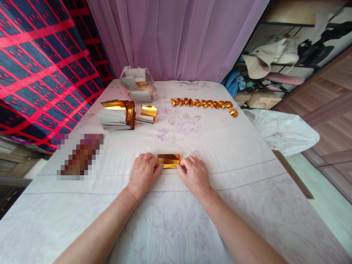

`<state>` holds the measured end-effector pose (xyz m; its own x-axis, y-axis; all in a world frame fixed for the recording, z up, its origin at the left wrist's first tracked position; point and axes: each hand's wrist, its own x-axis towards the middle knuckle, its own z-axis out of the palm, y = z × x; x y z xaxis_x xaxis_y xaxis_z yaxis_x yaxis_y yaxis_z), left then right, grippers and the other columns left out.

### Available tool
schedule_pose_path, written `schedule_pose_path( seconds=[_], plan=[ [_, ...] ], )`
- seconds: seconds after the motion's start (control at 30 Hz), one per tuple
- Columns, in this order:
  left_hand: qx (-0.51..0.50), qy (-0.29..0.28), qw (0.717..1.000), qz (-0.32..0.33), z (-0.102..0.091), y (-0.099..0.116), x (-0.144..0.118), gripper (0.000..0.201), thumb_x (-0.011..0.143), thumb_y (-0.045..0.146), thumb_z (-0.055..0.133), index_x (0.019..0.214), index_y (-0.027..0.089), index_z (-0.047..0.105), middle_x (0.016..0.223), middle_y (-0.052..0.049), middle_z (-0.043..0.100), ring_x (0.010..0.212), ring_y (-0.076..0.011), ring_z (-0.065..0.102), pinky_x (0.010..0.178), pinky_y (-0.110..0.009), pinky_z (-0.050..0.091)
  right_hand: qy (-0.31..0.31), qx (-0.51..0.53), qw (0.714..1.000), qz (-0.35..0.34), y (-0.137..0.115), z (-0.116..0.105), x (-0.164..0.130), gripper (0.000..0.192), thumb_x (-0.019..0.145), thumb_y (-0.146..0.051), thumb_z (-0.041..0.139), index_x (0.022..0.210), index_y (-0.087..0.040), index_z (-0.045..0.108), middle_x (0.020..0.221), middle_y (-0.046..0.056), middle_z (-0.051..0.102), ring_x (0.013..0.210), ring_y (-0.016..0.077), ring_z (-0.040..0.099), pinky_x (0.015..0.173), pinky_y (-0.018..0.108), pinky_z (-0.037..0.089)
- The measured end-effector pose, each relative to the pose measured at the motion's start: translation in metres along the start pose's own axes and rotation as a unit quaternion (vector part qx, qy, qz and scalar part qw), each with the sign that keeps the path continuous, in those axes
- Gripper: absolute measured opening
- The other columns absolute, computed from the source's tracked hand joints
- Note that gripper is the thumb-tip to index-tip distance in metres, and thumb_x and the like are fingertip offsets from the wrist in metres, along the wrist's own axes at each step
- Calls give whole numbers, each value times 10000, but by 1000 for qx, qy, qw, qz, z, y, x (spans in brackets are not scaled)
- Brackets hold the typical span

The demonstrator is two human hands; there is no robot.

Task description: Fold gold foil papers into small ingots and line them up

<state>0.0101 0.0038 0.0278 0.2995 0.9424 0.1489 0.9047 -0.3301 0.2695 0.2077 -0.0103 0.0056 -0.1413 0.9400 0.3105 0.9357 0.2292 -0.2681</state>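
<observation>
While both hands rested on the pale floral tablecloth (220, 205), a small rectangular piece of gold foil paper (169, 160) was held flat between them, directly in front of the person. Its long axis ran side to side, from one hand to the other. The left end was pinched under the fingertips of the left hand (143, 172), and the right end was pressed by the fingertips of the right hand (194, 175); both hands were closed on the piece, and neither was nearer than the other. Beyond the left hand, well apart, a stack of gold and white foil sheets (117, 115) was laid, with a clear plastic bag of paper (138, 85) farther still. Beyond the right hand, a row of folded gold foil pieces (203, 103) was lined up.
</observation>
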Motion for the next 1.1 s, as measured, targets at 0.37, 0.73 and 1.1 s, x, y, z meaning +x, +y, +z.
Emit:
schedule_pose_path(
  seconds=[0.37,0.73,1.1],
  plan=[
    [-4,-5,1000,-2,1,-1,1,241,877,314,615,669,195,593,783,-46,599,810,-247,571,749,-378,422,1,2,1000,-3,1,0,0,180,836,-233,637,663,-210,588,695,4,618,700,173,550,658,311,288],
    [-9,-3,1000,-5,0,-1,2,242,871,300,589,654,193,597,780,-54,603,811,-245,573,756,-387,429,-4,0,1000,3,-1,-1,0,190,847,-226,623,662,-209,581,704,9,616,710,169,544,657,307,283],
    [5,-13,1000,-8,-1,1,2,235,876,310,586,671,196,590,793,-58,601,818,-250,574,748,-384,421,-2,1,1000,3,0,0,0,181,846,-236,633,672,-218,587,718,8,634,718,177,560,670,312,302]
  ],
)
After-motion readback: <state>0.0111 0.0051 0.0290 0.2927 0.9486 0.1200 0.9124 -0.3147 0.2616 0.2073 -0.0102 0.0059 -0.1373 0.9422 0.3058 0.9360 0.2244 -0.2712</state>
